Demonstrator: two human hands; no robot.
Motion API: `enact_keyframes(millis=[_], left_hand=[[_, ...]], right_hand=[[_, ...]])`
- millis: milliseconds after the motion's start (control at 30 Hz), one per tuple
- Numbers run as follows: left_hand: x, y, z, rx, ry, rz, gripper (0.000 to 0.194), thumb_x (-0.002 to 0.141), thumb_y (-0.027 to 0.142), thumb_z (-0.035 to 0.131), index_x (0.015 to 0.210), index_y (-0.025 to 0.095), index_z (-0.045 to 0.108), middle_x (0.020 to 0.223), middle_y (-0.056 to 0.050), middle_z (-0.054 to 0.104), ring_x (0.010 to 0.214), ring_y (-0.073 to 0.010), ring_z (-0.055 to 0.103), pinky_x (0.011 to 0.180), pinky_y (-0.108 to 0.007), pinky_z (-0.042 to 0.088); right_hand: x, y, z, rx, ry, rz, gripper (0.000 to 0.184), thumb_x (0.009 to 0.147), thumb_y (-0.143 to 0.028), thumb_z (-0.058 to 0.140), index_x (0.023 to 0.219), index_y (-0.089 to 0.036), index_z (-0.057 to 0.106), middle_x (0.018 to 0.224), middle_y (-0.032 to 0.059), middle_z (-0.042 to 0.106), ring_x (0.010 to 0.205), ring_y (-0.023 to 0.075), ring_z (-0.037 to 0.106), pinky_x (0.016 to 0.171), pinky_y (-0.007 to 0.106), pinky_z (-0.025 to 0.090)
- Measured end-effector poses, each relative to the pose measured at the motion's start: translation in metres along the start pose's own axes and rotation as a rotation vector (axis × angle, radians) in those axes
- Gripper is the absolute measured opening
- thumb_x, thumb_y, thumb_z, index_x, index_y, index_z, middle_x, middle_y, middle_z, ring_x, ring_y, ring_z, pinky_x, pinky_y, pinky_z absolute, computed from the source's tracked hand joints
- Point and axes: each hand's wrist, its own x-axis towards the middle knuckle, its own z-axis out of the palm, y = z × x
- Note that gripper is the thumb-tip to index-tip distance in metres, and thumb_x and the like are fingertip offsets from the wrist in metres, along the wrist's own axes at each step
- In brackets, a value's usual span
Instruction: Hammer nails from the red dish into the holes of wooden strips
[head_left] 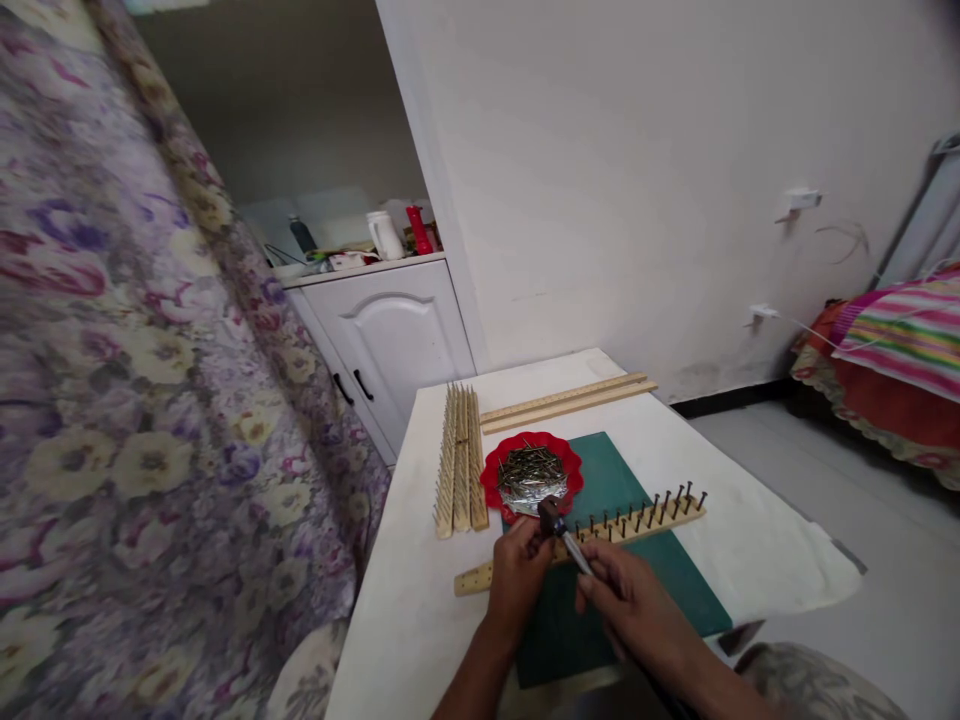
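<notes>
My right hand (634,605) is closed around the handle of a small hammer (559,527), whose dark head sits just above a wooden strip (600,535). The strip lies across a green cutting mat (660,570) and carries a row of several upright nails along its right half. My left hand (519,572) is closed in a pinch on the strip near the hammer head; what it pinches is hidden. A red scalloped dish (495,475) full of loose nails stands just behind the hammer.
Three finished nailed strips (460,460) lie side by side at the table's left. Two bare wooden strips (570,397) lie at the far edge. The white table (757,550) stands against a floral curtain (150,400); a white cabinet (390,335) is behind, a bed (892,370) at right.
</notes>
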Motion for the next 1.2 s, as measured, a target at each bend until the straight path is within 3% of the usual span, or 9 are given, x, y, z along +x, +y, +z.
enact_keyframes(millis=[367,600,833,1033,1200], left_hand=[[-0.002,0.001,-0.003,-0.010,-0.024,0.027,0.012,0.078,0.018,0.051,0.077,0.017,0.063,0.073,0.000,0.058,0.069,-0.0131,0.053,0.061,-0.022,0.038],[0.004,0.006,-0.023,0.047,-0.011,0.040,0.015,0.082,0.027,0.051,0.085,0.019,0.064,0.079,-0.002,0.061,0.068,-0.0138,0.055,0.062,-0.023,0.040],[0.063,0.002,-0.036,0.363,0.017,0.143,0.016,0.084,0.018,0.045,0.085,0.019,0.061,0.086,-0.003,0.062,0.083,-0.0156,0.057,0.074,-0.026,0.042],[0.118,-0.009,-0.025,0.613,0.015,0.085,0.018,0.081,0.013,0.047,0.089,0.018,0.063,0.093,-0.007,0.061,0.091,-0.0187,0.054,0.080,-0.029,0.040],[0.141,-0.016,-0.012,0.692,-0.039,0.051,0.017,0.080,0.017,0.049,0.083,0.016,0.066,0.091,-0.009,0.061,0.088,-0.0206,0.055,0.075,-0.028,0.040]], right_hand=[[-0.004,0.000,-0.001,0.054,-0.028,0.021,0.020,0.085,-0.034,0.047,0.097,-0.019,0.050,0.066,-0.0065,0.057,0.027,0.0016,0.036,0.028,0.014,0.027],[-0.008,0.001,-0.015,0.107,0.075,0.040,0.027,0.083,-0.044,0.049,0.096,-0.021,0.049,0.069,-0.0064,0.058,0.027,0.0033,0.040,0.028,0.016,0.026],[-0.011,0.006,-0.022,0.123,0.111,0.039,0.025,0.084,-0.045,0.049,0.080,-0.021,0.049,0.067,-0.0062,0.057,0.027,0.0016,0.039,0.030,0.016,0.024],[-0.011,0.003,-0.021,0.123,0.089,0.051,0.025,0.083,-0.046,0.050,0.085,-0.021,0.048,0.068,-0.0060,0.058,0.028,0.0032,0.041,0.029,0.016,0.027],[-0.010,0.003,-0.022,0.108,0.074,0.038,0.023,0.082,-0.043,0.050,0.088,-0.020,0.048,0.069,-0.0057,0.058,0.028,0.0029,0.041,0.029,0.016,0.029]])
